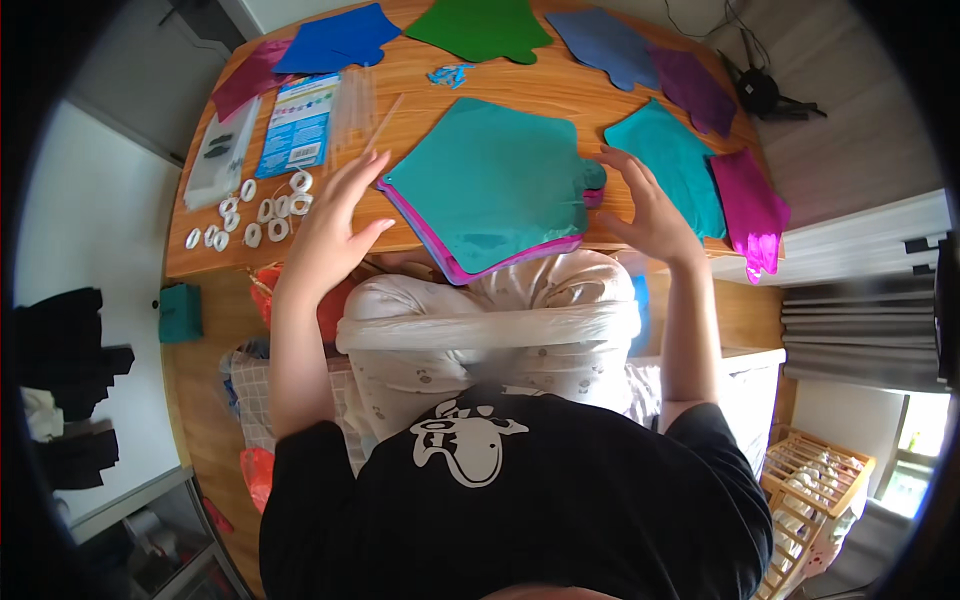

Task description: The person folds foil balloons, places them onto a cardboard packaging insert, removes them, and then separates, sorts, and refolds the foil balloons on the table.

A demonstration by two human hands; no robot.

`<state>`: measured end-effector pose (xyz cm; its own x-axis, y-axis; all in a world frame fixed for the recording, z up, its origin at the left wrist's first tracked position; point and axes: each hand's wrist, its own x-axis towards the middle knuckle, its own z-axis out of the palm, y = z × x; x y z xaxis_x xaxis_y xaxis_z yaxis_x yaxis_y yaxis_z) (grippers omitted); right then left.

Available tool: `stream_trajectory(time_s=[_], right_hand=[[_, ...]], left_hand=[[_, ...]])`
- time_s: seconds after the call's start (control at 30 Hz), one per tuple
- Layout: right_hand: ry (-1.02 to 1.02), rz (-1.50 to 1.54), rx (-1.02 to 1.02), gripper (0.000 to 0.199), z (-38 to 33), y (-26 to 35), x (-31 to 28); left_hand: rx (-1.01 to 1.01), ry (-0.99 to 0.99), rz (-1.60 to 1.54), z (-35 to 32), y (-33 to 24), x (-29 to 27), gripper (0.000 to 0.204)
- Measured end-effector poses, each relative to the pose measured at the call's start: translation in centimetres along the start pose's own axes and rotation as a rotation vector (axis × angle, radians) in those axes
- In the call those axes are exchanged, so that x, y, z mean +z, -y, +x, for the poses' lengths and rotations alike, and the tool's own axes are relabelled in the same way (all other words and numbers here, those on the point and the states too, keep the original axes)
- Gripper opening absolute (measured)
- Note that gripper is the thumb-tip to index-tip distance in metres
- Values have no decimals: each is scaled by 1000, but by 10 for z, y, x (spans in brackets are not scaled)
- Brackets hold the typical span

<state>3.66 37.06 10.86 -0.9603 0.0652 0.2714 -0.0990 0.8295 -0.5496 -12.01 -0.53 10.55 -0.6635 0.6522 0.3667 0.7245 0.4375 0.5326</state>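
Note:
A stack of flat, uninflated foil balloons lies in front of me at the table's near edge. Its top one is a teal foil balloon (490, 180), with a magenta balloon (530, 250) and a purple layer peeking out underneath. My left hand (335, 225) hovers at the stack's left corner, thumb and fingers spread, holding nothing. On the other side, my right hand (650, 210) is also open, its fingers curving beside the small rounded tab (593, 176) on the stack's right. Whether its fingertips touch the tab I cannot tell.
Around the wooden table (400, 80) lie more flat balloons: blue (340, 40), green (480, 28), grey-blue (605, 45), teal (670, 165) and magenta (750, 210). At left are a blue package (295, 125), clear tubes (352, 110) and several white ribbon rolls (265, 210). Small blue pieces (450, 76) lie farther back.

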Motion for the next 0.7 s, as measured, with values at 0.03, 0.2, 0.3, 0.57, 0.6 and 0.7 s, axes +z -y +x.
stream_trajectory(time_s=[0.03, 0.2, 0.3, 0.57, 0.6, 0.7], right_hand=[[65, -30, -10, 62, 5, -6, -1], [230, 34, 21, 66, 15, -19, 0], [212, 55, 17, 66, 14, -20, 4], [167, 57, 1, 59, 14, -18, 8], [164, 84, 9, 58, 15, -17, 8], [178, 88, 37, 57, 17, -15, 6]], left_hand=[[-35, 81, -20, 10, 5, -2, 63], [-121, 266, -53, 38, 30, -3, 70], [-105, 355, -179, 44, 42, -5, 65], [-149, 329, -216, 45, 49, 3, 43], [-143, 333, -218, 45, 50, 4, 43], [-127, 292, -166, 42, 50, 8, 37]])
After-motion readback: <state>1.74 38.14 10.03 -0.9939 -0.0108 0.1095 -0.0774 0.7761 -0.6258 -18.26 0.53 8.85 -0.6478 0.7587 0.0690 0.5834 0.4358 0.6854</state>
